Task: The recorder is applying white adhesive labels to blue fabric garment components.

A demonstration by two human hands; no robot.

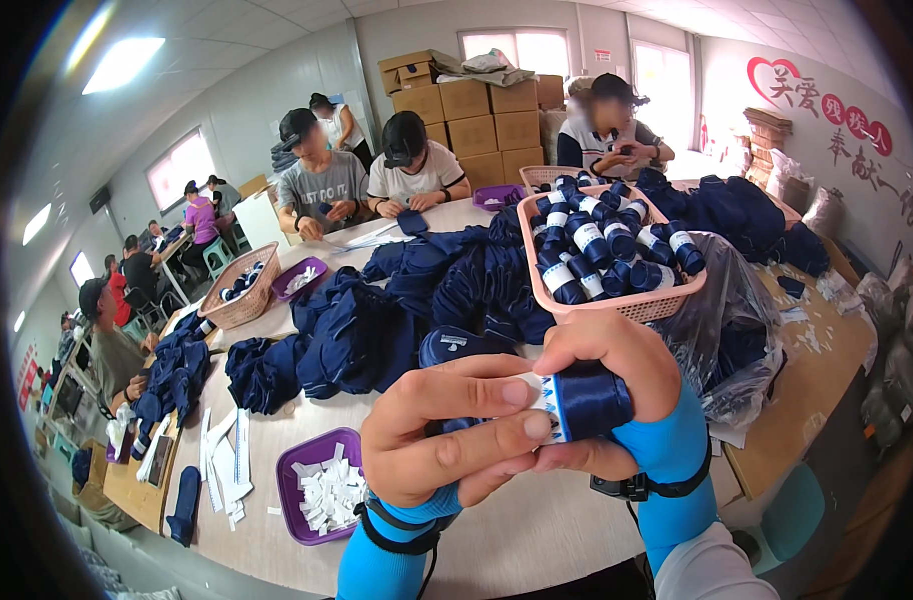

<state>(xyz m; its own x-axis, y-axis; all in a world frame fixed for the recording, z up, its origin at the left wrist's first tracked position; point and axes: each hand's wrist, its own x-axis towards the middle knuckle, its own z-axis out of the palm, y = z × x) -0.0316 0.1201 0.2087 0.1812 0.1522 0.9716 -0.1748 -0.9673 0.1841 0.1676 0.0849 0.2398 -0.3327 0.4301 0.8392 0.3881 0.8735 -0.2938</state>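
Observation:
Both hands are raised over the near table, closed around a tight roll of navy cloth (595, 400) with a white-and-blue paper band (553, 408) around one end. My left hand (442, 425) presses its fingertips against the banded end. My right hand (617, 350) wraps the cloth end, with its thumb along the top and fingers beneath. Behind them lies a folded navy piece (457, 345) bearing a small pale mark. Just beyond my right hand, a pink basket (617, 308) is heaped with similar banded rolls (589, 240).
Paper strips fill a purple tray (287, 490) at left. Navy cloth piles (357, 330) spread across the middle. A clear plastic bag (742, 340) of navy cloth stands right of the basket. Several people sit across and left of the table; cardboard boxes (477, 110) are stacked behind.

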